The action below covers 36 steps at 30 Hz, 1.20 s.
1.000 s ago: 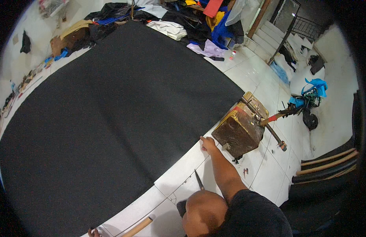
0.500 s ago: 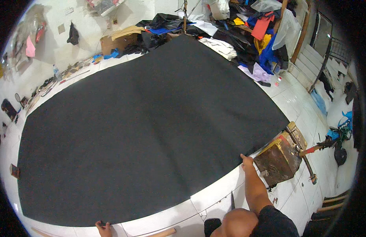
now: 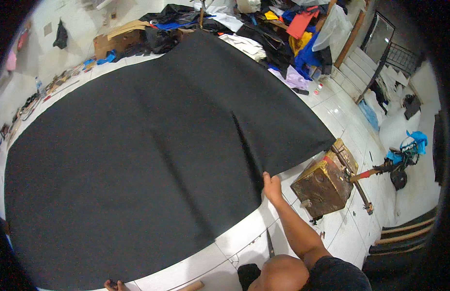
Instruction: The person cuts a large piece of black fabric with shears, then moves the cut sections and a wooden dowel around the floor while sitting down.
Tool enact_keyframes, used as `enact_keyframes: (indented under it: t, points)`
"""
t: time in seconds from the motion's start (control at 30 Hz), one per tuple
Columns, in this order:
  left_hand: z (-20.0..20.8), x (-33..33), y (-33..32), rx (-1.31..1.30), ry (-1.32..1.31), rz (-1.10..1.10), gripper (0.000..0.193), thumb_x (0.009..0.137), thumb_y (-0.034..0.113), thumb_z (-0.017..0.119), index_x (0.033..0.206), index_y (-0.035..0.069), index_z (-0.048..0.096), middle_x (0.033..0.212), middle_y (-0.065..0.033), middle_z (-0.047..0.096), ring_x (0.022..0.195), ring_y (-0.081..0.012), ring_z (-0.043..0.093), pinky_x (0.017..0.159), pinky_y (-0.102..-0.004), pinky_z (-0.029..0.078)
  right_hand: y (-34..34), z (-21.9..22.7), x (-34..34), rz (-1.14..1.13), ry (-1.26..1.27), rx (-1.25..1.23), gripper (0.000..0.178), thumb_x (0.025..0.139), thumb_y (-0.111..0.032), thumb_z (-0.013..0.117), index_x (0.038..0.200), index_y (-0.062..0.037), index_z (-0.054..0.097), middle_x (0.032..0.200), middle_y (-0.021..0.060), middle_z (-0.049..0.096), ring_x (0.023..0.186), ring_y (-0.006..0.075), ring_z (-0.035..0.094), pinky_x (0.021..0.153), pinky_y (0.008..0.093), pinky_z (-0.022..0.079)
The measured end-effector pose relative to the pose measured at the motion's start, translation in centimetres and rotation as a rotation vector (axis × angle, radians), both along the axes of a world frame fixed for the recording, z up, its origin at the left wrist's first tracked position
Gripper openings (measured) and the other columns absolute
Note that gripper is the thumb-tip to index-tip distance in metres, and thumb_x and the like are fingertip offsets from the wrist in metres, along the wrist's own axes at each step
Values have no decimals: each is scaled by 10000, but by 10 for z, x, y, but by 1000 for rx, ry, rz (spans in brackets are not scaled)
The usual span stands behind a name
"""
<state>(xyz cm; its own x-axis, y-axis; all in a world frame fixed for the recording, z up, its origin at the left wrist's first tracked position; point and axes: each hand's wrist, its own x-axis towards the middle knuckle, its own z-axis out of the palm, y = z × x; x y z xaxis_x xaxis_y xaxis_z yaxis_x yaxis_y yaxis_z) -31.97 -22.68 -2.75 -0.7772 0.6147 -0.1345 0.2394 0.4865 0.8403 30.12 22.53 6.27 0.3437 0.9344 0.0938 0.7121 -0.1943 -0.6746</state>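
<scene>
A large black fabric sheet [image 3: 113, 160] lies spread over white floor tiles and fills most of the view. At its near right edge, my right hand [image 3: 272, 189] is closed on the fabric, thumb on top, and lifts it so that a deep fold [image 3: 245, 145] runs away from the fingers. My left hand [image 3: 115, 285] shows only its fingers at the bottom edge, curled at the near edge of the same sheet. The sheet's right corner reaches a worn brown and yellow metal box [image 3: 322, 186] with a bar across it.
A dark pointed blade [image 3: 270, 242] and a wooden rod [image 3: 192, 286] lie on the near tiles. Heaped fabrics and plastic [image 3: 283, 39] cover the far right. Small tools [image 3: 65, 80] line the far left wall. A post with blue plastic [image 3: 414, 143] stands right of the box.
My right hand has pulled the sheet's near right edge up and leftward, away from the box, and the fold has deepened. The whole view has shifted slightly.
</scene>
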Motion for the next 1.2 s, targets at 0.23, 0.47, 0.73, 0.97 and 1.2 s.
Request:
enact_keyframes:
  t: [0.23, 0.47, 0.73, 0.97, 1.2]
  points:
    - [-27, -12, -1, -6, -70, -60, 601, 884, 177, 755, 1290, -23, 359, 1061, -123, 531, 871, -200, 528, 712, -334, 500, -10, -15, -43, 352, -97, -230, 492, 1029, -338, 386, 839, -8, 698, 769, 246, 675, 733, 439, 671, 723, 559, 501]
    - [-65, -81, -54, 150, -181, 1, 459, 931, 169, 642, 1319, 11, 454, 1387, -173, 449, 1194, -314, 504, 994, -474, 455, 13, -48, -115, 491, -136, -285, 546, 999, -395, 437, 815, 55, 687, 820, 282, 674, 788, 459, 659, 811, 536, 489]
    - [26, -6, 7, -414, 76, 3, 538, 912, 311, 697, 1309, -4, 514, 1203, -174, 604, 1030, -273, 595, 916, -368, 464, 5, -56, 67, -265, 1021, -102, 423, 911, -353, 602, 1215, -59, 613, 1203, 105, 634, 1007, 248, 626, 792, 401, 523]
    - [63, 40, 28, -356, 690, -436, 721, 806, 258, 787, 1426, 74, 468, 1469, -282, 377, 1354, -435, 391, 1098, -478, 359, -41, -77, 90, -140, 843, -464, 461, 889, -487, 697, 886, -43, 572, 726, 77, 590, 567, 189, 615, 472, 310, 515]
    - [53, 28, 44, -514, 580, -607, 638, 838, 219, 764, 1418, 124, 514, 1540, -176, 374, 1417, -362, 367, 1129, -430, 375, -62, -84, 69, -99, 554, -443, 280, 929, -305, 691, 804, -107, 537, 686, 12, 583, 562, 119, 608, 476, 257, 493]
